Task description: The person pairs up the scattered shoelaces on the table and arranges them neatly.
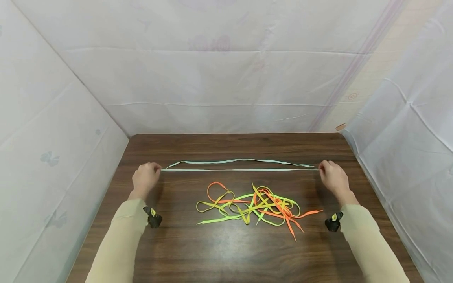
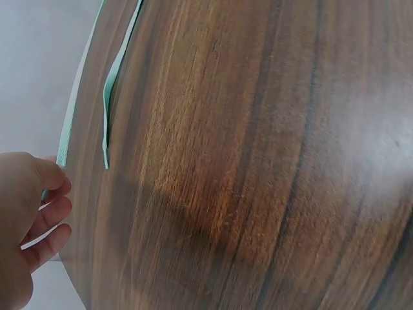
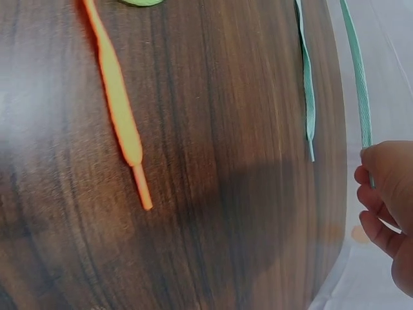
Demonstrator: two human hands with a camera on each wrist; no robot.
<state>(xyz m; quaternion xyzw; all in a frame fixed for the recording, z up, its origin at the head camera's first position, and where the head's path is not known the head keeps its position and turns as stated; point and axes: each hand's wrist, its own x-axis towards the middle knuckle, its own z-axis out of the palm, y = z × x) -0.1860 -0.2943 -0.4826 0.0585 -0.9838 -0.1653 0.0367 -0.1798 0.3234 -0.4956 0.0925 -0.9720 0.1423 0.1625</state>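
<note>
While your left hand (image 1: 146, 177) and right hand (image 1: 334, 177) pinch a taut mint lace (image 1: 240, 170), your grip partly hides its ends | across far table (image 1: 226, 143) | second mint lace (image 1: 219, 162) just beyond | bright laces (image 1: 274, 204) nearer, crossings unclear

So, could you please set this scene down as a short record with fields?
Held item: pale green shoelace, stretched nearly straight
Hands: left hand and right hand, pinching it at opposite ends
Loose green item: second green strand, lying on the table
Tangle: orange strands, yellow strands and lime strands, overlapping, nearer the person than the held shoelace
Table finish: dark brown wood grain
</note>
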